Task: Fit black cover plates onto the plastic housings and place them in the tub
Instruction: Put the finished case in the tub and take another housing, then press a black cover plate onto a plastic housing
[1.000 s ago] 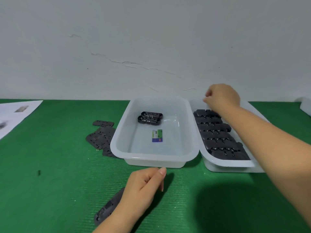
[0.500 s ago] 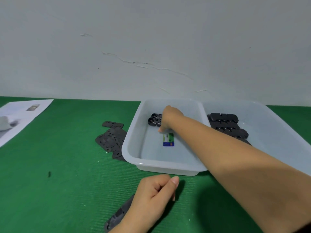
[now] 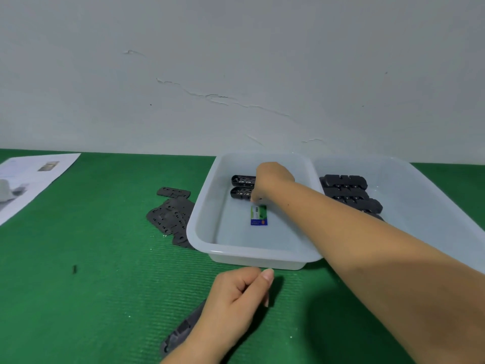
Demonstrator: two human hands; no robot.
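Observation:
Two black plastic housings (image 3: 241, 186) lie side by side at the far end of the left translucent tub (image 3: 199, 232). My right hand (image 3: 271, 179) reaches into that tub, and its fingers curl down over the right ends of the housings, hiding the grip. My left hand (image 3: 237, 298) rests on the green mat in front of the tub with its fingers curled. A black cover plate (image 3: 181, 333) sticks out from under its palm. A heap of loose cover plates (image 3: 170, 215) lies left of the tub.
A second translucent tub (image 3: 433, 206) touches the first on the right and holds several black housings (image 3: 346, 191). A small green and blue card (image 3: 258, 215) lies on the left tub's floor. A printed sheet (image 3: 31, 177) lies at the far left. A white wall runs behind.
My right hand moved from the far end of the right tub into the left tub, onto the two housings. The view shifted left. My left hand stayed put.

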